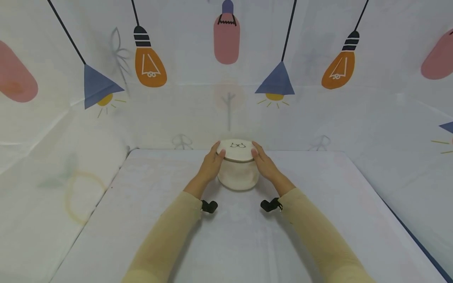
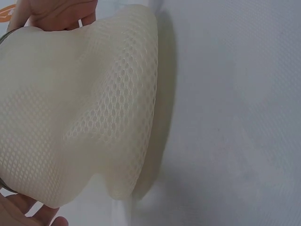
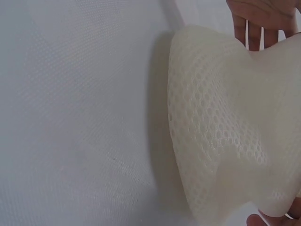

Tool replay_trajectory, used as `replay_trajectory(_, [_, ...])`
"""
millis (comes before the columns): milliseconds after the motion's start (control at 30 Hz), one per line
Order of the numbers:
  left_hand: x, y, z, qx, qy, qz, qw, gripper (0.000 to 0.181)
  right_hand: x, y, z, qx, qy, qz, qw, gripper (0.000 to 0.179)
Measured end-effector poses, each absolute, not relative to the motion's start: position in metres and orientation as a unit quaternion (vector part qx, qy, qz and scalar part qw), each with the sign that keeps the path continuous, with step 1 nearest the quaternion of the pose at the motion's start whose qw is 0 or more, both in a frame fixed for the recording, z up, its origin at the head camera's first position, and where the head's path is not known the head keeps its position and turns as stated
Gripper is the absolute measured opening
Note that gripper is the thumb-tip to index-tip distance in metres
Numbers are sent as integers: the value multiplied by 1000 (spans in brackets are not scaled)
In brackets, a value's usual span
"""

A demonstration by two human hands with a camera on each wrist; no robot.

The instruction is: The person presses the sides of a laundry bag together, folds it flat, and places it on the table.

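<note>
A cream mesh laundry bag (image 1: 238, 177) stands upright between the two hands, its round top panel (image 1: 238, 155) marked with a small line drawing of glasses. My left hand (image 1: 211, 165) grips the left side of the top rim, thumb at the front. On the opposite side my right hand (image 1: 266, 164) holds the rim the same way. Both wrist views show the slack, dented mesh wall (image 2: 113, 99) hanging below a dark rim edge, its lower edge close over the white table. Fingers (image 3: 277, 219) of the right hand show at the bottom of the right wrist view.
The white-covered table (image 1: 233, 243) extends around the bag on all sides. Behind it hangs a white cloth backdrop (image 1: 198, 110) printed with lamps and bulbs. A black wrist mount (image 1: 209, 206) sits by the left sleeve, another (image 1: 270, 204) by the right.
</note>
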State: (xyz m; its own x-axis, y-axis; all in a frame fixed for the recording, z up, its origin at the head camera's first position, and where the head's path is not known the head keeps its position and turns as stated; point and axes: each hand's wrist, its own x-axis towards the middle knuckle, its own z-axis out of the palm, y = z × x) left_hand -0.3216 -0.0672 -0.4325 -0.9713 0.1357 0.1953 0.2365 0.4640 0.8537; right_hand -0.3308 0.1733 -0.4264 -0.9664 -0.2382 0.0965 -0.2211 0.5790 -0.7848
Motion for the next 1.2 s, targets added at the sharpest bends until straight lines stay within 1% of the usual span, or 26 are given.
replay_trajectory(233, [-319,-64,-435,-108,-847,-517,63,71,-327,171,-425,-134,887,-441,12,71])
replay_trajectory(533, [-312,-58,-430,-105,-823,-549,102,63,-317,165,-415,-134,885,-446,9,68])
replay_trajectory(867, [-304,-54,-428,-105,-802,-576,114,61,-311,161,-405,-149,871,-468,10,71])
replay_trajectory(1200, [-296,-56,-423,-122,-793,-585,124,62,-300,158,-393,-150,859,-489,17,70])
